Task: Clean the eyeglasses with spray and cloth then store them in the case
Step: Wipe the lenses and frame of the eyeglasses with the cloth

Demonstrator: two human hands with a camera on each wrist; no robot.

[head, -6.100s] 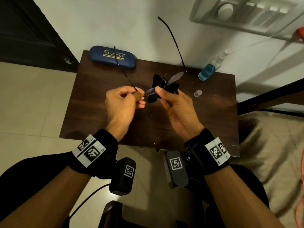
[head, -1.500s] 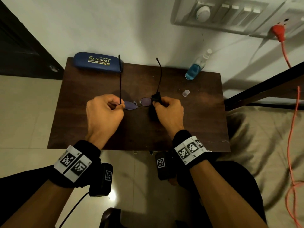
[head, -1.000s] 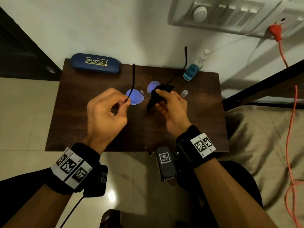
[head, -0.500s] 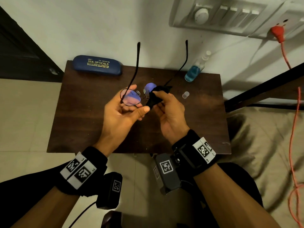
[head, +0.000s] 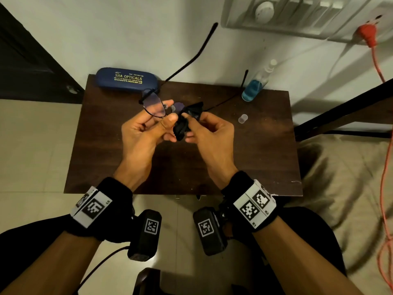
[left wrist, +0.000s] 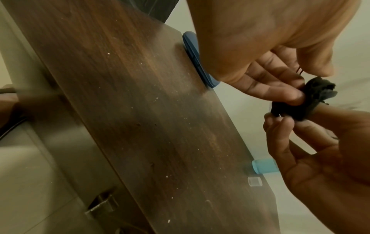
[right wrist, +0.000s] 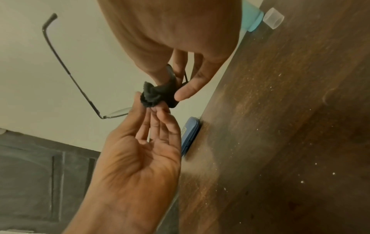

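Thin black-rimmed eyeglasses [head: 153,107] are held above the brown table [head: 119,162], temples pointing away toward the wall. My left hand [head: 168,112] pinches the frame near the bridge, beside the bare left lens. A crumpled black cloth [head: 188,119] is pinched by my right hand [head: 192,122] around the other lens, which is mostly hidden. In the right wrist view the cloth [right wrist: 158,95] sits between both hands, with one temple [right wrist: 66,68] and a lens [right wrist: 118,113] to the left. The blue case [head: 126,79] lies shut at the table's far left. The spray bottle [head: 254,88] stands far right.
A small clear cap [head: 243,118] lies on the table near the bottle. The wall with a switch panel [head: 297,15] is right behind the table. An orange cord [head: 382,145] hangs at the right, over bedding [head: 340,177].
The glasses have turned, and their temples swung left. My left hand moved from the outer rim to near the bridge. My right hand keeps the cloth on the other lens.
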